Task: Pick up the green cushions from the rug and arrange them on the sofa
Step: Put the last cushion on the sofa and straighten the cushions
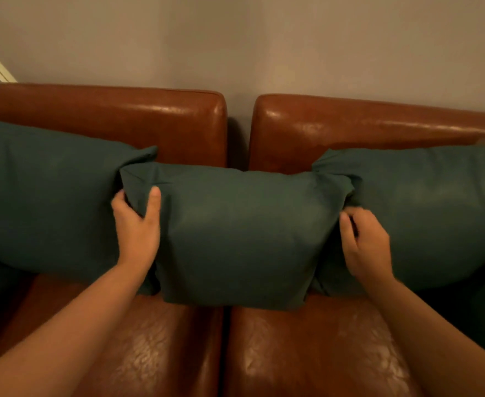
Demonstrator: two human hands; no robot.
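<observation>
**Middle cushion being seated on sofa; both hands engaged**

Landmark for all positions: the middle cushion.

Nearest the camera, the two leather seat pads of the sofa lie bare in front of the middle cushion, with the seam between them running toward its lower edge. Two bare forearms cross over these pads.

The left hand is clamped on the left edge of the middle cushion, thumb on the front face and fingers tucked behind the edge. The right hand is closed on the right edge, fingers curled into the fabric. The hands are well apart, one at each side. This grip suggests the cushion is being squared up and pressed back so that it stands upright.

To its left stands the left cushion, touching it and slightly overlapped by its corner. To its right stands the right cushion, likewise touching. All three lean on the backrest behind them, whose two sections part directly behind the middle cushion. Beyond is a plain wall.

The rug is out of view, so remaining cushions cannot be confirmed. No containers are present.
</observation>
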